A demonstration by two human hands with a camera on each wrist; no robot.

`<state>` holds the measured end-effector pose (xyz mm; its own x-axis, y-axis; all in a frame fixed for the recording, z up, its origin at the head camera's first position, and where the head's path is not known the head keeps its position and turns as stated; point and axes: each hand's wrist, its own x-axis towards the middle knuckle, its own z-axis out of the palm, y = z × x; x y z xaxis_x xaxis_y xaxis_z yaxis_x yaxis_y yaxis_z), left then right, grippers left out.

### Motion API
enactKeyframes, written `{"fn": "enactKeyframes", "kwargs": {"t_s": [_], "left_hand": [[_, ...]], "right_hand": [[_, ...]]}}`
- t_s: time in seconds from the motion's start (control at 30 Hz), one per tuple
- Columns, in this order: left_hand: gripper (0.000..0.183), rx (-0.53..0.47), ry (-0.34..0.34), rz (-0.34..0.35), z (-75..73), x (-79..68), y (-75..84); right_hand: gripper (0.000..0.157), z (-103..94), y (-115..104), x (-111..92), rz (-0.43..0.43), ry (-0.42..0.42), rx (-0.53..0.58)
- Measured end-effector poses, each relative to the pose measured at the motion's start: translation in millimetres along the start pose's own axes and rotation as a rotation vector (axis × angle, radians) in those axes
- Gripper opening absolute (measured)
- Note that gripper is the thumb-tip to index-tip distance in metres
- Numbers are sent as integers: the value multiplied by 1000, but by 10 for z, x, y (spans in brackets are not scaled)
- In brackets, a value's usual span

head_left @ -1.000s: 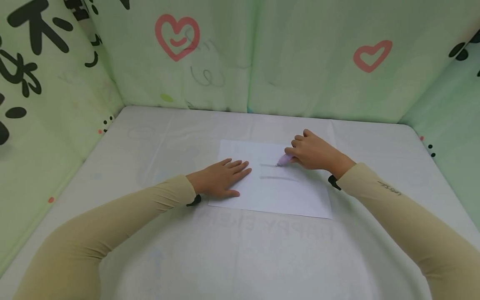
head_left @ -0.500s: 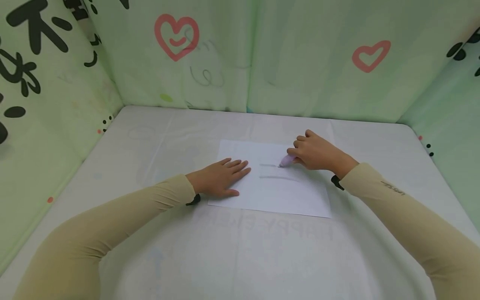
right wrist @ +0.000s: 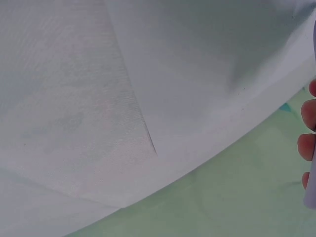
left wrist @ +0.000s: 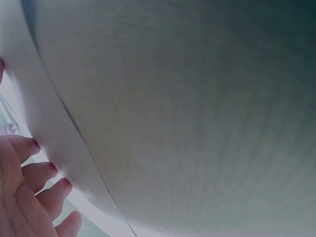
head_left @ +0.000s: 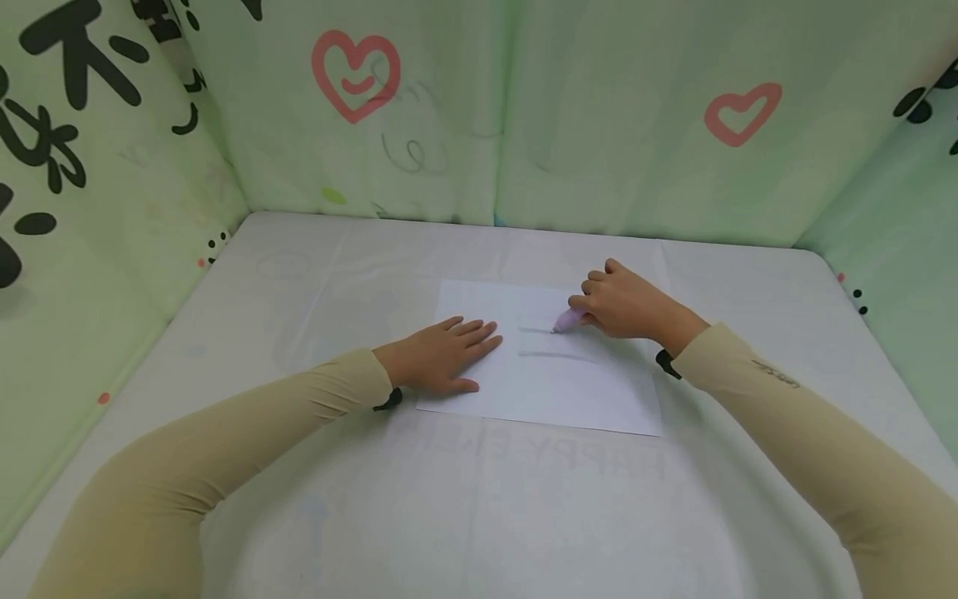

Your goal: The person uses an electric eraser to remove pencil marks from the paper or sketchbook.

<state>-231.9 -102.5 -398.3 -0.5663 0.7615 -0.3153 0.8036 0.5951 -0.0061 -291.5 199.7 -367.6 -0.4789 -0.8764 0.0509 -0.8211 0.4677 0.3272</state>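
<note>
A white rectangular paper sheet (head_left: 539,403) is laid on the white-covered table (head_left: 599,532). At its nine o'clock, the left hand (head_left: 441,358) is rested flat, fingers spread, nothing gripped. Near its one o'clock, a lilac pen (head_left: 570,319) is gripped by the curled fingers of the right hand (head_left: 627,301), tip directed toward eight o'clock, at the upper of two grey lines (head_left: 557,356).

Faint letters (head_left: 603,460) on the white cloth (head_left: 374,516) seem to read HAPPY, running right to left; the rest is too pale. Lettering (head_left: 776,373) on the right sleeve (head_left: 801,445) is too small to read; big black characters (head_left: 75,71) on the left curtain (head_left: 127,274) cannot be made out.
</note>
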Motion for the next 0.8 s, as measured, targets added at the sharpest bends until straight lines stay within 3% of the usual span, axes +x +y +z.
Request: {"fn": "enactKeyframes", "kwargs": {"t_s": [0.8], "left_hand": [[73, -16, 35, 13, 38, -13, -17]], "right_hand": [[15, -44, -27, 10, 10, -34, 21]]}}
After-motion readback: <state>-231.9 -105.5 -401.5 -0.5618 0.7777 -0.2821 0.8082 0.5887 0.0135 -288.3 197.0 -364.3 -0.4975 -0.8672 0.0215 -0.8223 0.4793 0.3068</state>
